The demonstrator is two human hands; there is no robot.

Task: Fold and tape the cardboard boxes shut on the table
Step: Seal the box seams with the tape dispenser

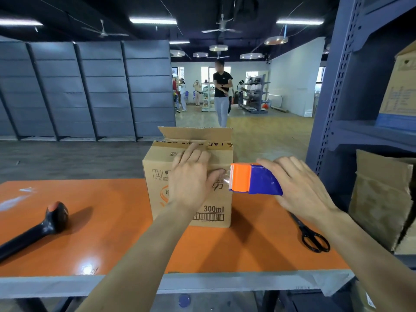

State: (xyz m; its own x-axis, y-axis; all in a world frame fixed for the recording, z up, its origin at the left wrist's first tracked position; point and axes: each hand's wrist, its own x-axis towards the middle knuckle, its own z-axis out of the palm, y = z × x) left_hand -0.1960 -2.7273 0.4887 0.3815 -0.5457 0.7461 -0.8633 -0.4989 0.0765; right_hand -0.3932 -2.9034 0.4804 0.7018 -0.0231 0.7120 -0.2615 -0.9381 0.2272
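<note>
Your left hand covers box print. Your right hand hides tape dispenser rear; forearm, scissors blades. Left edge cuts black tool.

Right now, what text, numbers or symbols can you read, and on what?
"300ml": front of the cardboard box, above a barcode with digits too small.
Arrows and glass symbols: box's upper left; captions unreadable.
Chinese characters: box front, mostly hidden by the left hand.
Print along the box's top: upside down, blurred.
Tape dispenser in the right hand: no text.
</note>
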